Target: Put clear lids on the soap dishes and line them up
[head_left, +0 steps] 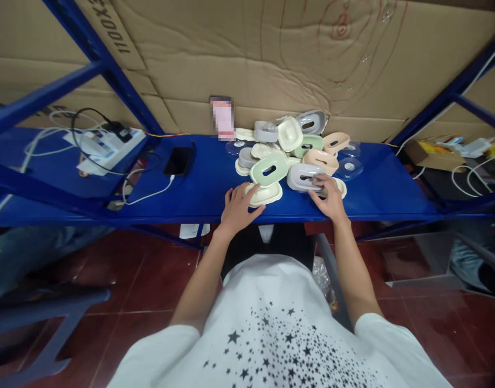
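Several oval plastic pieces lie heaped on the blue table (207,186). My left hand (238,211), fingers apart, rests at the left end of a cream oval piece (267,195) near the front edge. A green oval piece with a slot (274,166) leans just above it. On the right, my right hand (329,198) has its fingers spread over the front of a grey oval piece (300,177). Peach pieces (326,161), another cream piece (290,133) and clear ones (350,168) lie behind and beside.
A black phone (178,161) with a white cable lies left of the heap. Farther left are a power strip (124,144) and tangled cords. Cardboard (231,59) stands behind the table, between blue frame posts. A small cardboard box (437,156) sits at the right.
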`<state>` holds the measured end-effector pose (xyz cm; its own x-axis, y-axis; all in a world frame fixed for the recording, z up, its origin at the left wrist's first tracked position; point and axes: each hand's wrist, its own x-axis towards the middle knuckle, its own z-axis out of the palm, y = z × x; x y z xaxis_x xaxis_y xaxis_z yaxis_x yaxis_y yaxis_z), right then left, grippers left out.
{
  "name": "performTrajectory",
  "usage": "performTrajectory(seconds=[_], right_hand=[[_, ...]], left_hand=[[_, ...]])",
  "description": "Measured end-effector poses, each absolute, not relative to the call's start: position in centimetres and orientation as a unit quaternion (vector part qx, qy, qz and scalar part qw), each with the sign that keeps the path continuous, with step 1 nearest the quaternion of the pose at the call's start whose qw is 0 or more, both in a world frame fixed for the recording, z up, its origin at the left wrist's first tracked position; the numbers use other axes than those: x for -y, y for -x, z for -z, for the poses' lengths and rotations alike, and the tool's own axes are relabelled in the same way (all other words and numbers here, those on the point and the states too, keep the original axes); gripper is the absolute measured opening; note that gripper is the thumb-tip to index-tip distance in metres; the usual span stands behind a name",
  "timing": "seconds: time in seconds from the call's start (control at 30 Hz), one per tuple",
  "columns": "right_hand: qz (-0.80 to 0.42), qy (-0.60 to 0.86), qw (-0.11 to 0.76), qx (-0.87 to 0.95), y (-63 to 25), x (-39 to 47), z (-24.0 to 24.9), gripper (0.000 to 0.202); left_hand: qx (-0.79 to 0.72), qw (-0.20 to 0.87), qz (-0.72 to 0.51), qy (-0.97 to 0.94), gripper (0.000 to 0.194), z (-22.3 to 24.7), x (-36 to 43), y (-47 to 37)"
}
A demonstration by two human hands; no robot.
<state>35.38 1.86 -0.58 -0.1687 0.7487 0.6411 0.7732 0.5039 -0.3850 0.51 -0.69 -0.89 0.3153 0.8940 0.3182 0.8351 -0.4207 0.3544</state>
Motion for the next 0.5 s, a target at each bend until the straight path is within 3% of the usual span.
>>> performTrajectory(seconds=[0.27, 0.5], right_hand=[[0.035, 0.461, 0.441, 0.769, -35.45, -2.70, 1.16, 0.032], [0.066, 0.472, 0.393, 0.786, -35.17, -2.83, 1.21, 0.033]], left_hand=[[-0.539, 0.057, -0.221, -0.811, 0.071, 1.68, 0.43, -0.47], [-0.525, 0.053, -0.207, -0.824, 0.070, 1.61, 0.25, -0.19]])
